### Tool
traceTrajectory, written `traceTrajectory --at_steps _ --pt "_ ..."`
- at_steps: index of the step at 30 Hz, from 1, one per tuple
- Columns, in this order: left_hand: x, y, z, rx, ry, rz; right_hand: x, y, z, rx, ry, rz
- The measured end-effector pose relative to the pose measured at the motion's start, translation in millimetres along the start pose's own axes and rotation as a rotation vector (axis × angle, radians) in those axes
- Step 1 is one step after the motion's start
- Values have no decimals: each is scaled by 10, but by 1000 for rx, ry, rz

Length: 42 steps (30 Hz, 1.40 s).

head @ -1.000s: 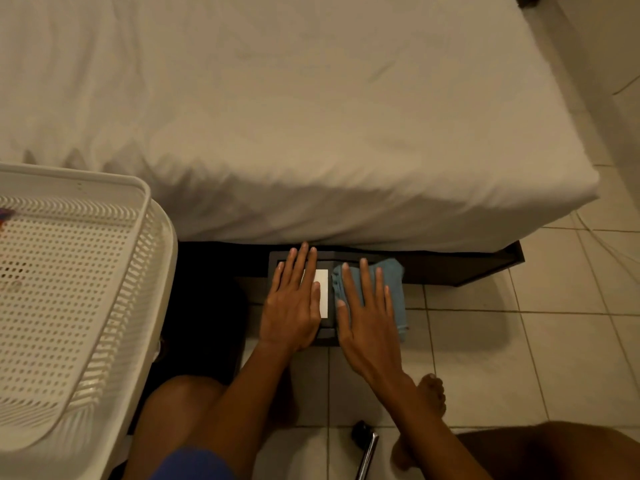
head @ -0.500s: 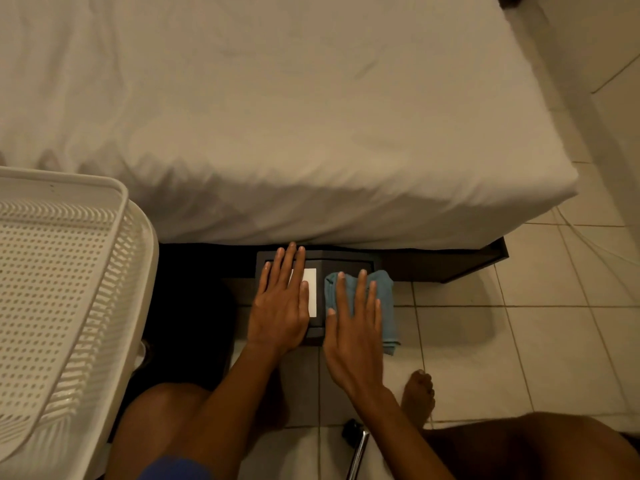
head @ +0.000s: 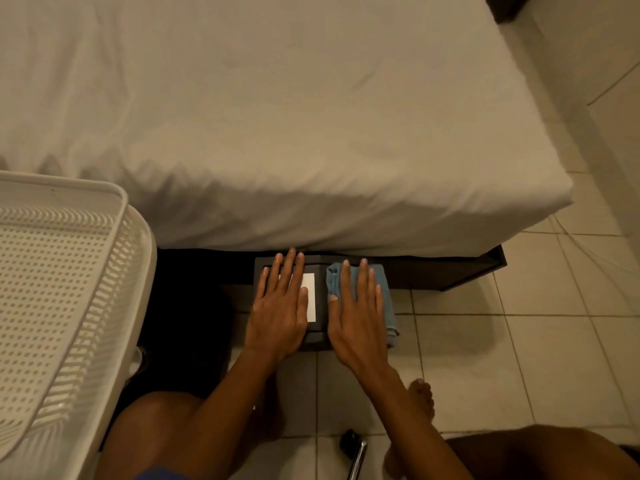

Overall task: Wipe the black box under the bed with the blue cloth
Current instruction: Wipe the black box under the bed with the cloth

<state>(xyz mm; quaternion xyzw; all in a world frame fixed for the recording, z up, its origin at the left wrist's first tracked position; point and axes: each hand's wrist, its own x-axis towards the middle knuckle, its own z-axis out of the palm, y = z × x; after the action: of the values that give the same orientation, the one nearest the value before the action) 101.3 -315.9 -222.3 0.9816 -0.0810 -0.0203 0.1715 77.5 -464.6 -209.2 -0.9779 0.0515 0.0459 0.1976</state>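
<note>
The black box [head: 320,306] sits on the tiled floor, half under the bed's edge, with a white label [head: 309,296] on its top. My left hand [head: 280,308] lies flat on the left part of the lid, fingers straight, covering part of the label. The folded blue cloth [head: 387,296] lies on the box's right side and hangs a little over its edge. My right hand [head: 358,318] presses flat on the cloth with straight, spread fingers.
The bed [head: 277,116] with a white sheet overhangs the box; its dark frame [head: 450,271] runs to the right. A white perforated plastic basket [head: 62,306] stands at the left. My knees and a foot [head: 420,396] are on the tiles, a metal object [head: 356,452] between them.
My right hand and the cloth slid back and forth on the box's right side, a little forward now. The left hand stayed flat on the lid. The camera shifted slightly.
</note>
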Motion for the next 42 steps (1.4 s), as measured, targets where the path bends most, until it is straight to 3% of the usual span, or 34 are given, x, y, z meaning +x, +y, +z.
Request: traceTrajectory --at_steps 3,8,14,20,26,31,42 --pt "15 4 7 -6 -2 -12 168 1 -37 -3 9 -6" --pt "-16 8 -8 -35 -24 23 -462 31 -19 50 -44 5" --pt "6 14 -18 -23 -8 22 79 40 -30 -29 -5 5" --pt "-9 34 -16 -18 6 -4 -420 43 -15 12 -39 -3" --pt "18 58 -11 -18 17 -11 78 64 -33 1 11 16" --pt "2 67 -11 -32 15 -28 -309 46 17 -6 -25 11" --pt "77 95 -11 -26 16 -43 -98 76 39 -28 -6 9"
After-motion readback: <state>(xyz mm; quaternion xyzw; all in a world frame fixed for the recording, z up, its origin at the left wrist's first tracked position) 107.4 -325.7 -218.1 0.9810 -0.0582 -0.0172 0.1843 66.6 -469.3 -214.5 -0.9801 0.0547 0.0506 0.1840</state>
